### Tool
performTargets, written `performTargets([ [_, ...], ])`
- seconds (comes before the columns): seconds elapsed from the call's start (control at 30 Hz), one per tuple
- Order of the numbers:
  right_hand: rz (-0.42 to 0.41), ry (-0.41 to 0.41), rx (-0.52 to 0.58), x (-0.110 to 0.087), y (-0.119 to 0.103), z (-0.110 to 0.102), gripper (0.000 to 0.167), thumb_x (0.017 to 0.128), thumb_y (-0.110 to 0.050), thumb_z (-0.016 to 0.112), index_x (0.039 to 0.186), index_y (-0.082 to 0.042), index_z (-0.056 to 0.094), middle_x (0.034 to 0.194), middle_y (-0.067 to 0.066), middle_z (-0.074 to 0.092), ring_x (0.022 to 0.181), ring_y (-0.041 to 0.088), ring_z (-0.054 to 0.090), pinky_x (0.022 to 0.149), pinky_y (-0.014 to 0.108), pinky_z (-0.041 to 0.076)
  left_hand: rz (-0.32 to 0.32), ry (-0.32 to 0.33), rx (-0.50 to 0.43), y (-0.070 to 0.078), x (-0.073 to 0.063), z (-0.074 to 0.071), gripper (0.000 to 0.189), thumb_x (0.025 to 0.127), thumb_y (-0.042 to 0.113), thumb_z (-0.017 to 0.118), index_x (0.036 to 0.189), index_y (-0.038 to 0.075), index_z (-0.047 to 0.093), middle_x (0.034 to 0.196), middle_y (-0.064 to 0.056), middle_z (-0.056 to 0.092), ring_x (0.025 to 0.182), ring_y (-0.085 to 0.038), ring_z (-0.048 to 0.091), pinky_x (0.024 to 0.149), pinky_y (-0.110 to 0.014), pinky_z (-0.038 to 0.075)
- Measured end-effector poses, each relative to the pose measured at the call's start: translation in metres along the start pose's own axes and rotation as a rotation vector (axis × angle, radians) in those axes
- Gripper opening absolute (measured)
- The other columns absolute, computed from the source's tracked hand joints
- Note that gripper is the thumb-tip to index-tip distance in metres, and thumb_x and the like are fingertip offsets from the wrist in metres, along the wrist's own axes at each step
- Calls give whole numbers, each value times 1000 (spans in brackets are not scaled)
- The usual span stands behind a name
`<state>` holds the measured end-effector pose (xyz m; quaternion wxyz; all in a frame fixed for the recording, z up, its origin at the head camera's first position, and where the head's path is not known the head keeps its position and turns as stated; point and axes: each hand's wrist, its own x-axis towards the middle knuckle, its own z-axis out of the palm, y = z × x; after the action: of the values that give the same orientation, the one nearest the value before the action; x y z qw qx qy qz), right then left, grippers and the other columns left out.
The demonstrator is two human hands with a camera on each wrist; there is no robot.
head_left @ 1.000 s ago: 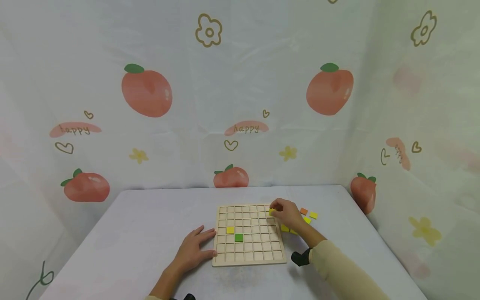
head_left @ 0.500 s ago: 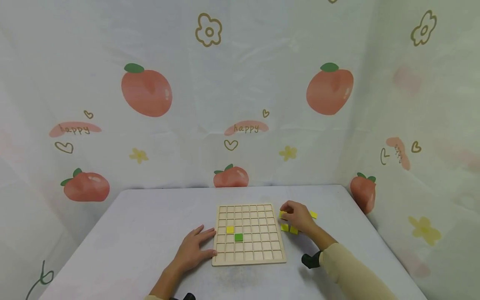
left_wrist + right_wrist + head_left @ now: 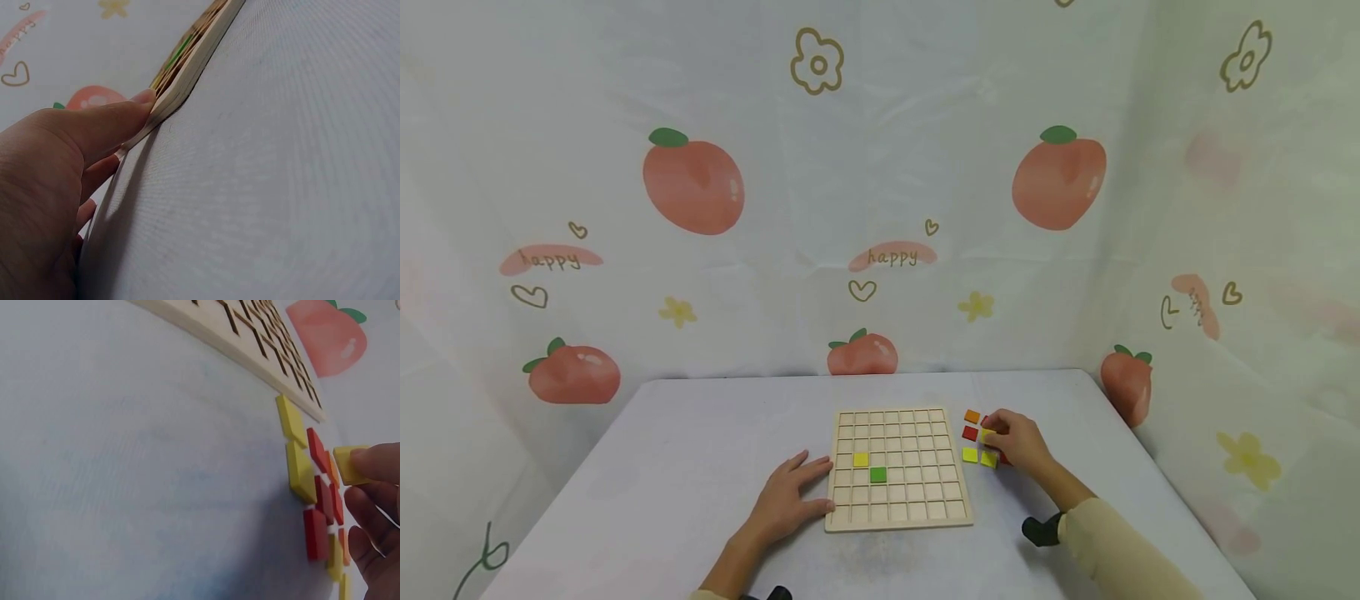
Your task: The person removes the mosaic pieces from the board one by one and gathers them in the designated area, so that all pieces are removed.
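Observation:
A wooden grid board [image 3: 895,527] lies on the table, with one yellow tile [image 3: 861,459] and one green tile [image 3: 878,475] in its cells. My left hand [image 3: 786,497] rests at the board's left edge, fingers extended; in the left wrist view its thumb [image 3: 122,122] touches the board's corner. To the right of the board, my right hand [image 3: 1021,442] pinches a yellow square tile [image 3: 345,467] between thumb and fingers. That tile is held just above a group of loose tiles, partly hidden by the hand.
Right of the board lie loose tiles: an orange tile [image 3: 972,416], a red tile [image 3: 970,433], two yellow ones in front, including a yellow tile [image 3: 970,455], and several more partly under my right hand. A printed curtain [image 3: 775,317] stands behind the table.
My right hand has moved right from the board's far right corner to over the loose tiles, carrying the yellow tile. Orange and red tiles are uncovered. My left hand has stayed put.

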<state>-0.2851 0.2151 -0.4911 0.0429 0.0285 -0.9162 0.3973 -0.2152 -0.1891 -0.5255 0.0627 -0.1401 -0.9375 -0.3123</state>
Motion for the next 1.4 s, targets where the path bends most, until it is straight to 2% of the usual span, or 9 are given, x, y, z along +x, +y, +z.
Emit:
performTargets([
  [0.13, 28, 16, -12, -4, 6, -4, 11, 86, -5, 71, 96, -7, 66, 97, 6, 67, 92, 25, 60, 86, 44, 53, -7, -6, 1, -1, 0, 1, 67, 73, 51, 78, 130, 18, 65, 135, 4, 58, 136, -36, 37, 106, -61, 28],
  [0.37, 64, 25, -8, -9, 19, -15, 11, 88, -6, 69, 98, -6, 64, 98, 7, 65, 87, 24, 57, 73, 35, 55, -2, -6, -11, -1, 0, 1, 67, 73, 50, 79, 129, 17, 65, 135, 4, 59, 136, -36, 37, 106, -61, 28],
  [0.7, 64, 56, -24, -17, 35, -30, 14, 87, -4, 69, 100, -1, 64, 94, 9, 66, 85, 25, 57, 69, 30, 52, -8, -2, -8, -1, 0, 0, 67, 73, 51, 78, 130, 17, 65, 135, 4, 58, 136, -36, 37, 106, -61, 29],
  [1.0, 71, 69, -43, -18, 45, -35, 14, 88, -4, 68, 100, 0, 65, 94, 10, 65, 87, 26, 57, 74, 36, 52, -9, -12, 9, -2, 1, 1, 67, 73, 52, 77, 130, 18, 64, 135, 4, 58, 136, -35, 37, 106, -61, 28],
  [1.2, 98, 70, -63, -16, 51, -37, 15, 87, -4, 67, 101, 2, 65, 92, 10, 64, 86, 26, 55, 71, 36, 50, 2, -8, 0, 0, 0, 0, 67, 73, 50, 78, 129, 17, 65, 134, 4, 59, 136, -35, 38, 105, -61, 29],
  [1.4, 91, 64, -87, -13, 49, -40, 14, 87, -4, 67, 98, 4, 65, 88, 9, 63, 81, 25, 55, 67, 34, 49, 2, -6, 0, 0, 0, -1, 66, 73, 49, 78, 129, 17, 65, 134, 4, 59, 136, -35, 38, 106, -61, 28],
])
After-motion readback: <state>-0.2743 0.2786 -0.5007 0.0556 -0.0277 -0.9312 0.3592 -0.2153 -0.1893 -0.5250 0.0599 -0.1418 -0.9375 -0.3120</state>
